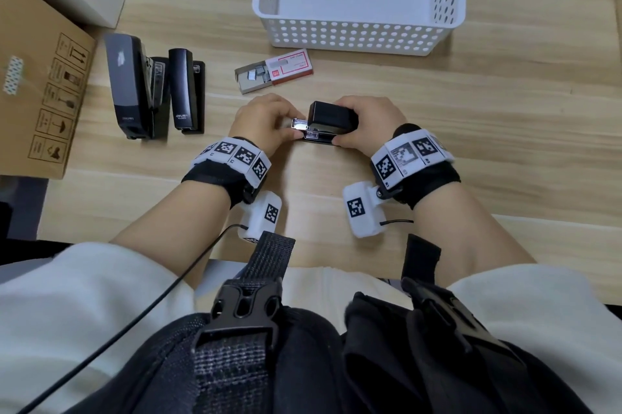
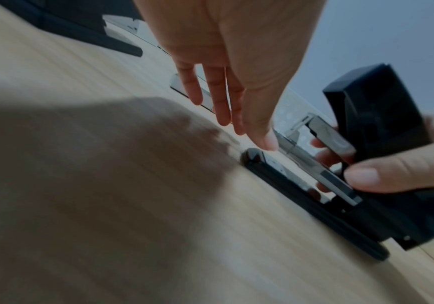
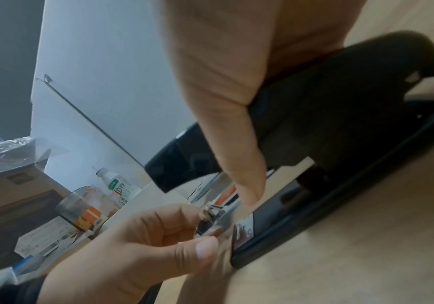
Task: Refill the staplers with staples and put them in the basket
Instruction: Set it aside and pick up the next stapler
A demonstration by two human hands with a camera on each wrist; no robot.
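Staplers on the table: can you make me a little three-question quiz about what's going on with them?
1. True or false: the white basket already has a stapler in it.
2. How many black staplers lie untouched at the left of the table?
3. Which hand grips the body of the small stapler: A) left hand, B) right hand?

Key:
1. False; only its bare white floor shows.
2. Two: a large stapler and a medium stapler.
3. B; the left hand works at the metal staple tray at the front end. The open staple box lies just beyond the hands.
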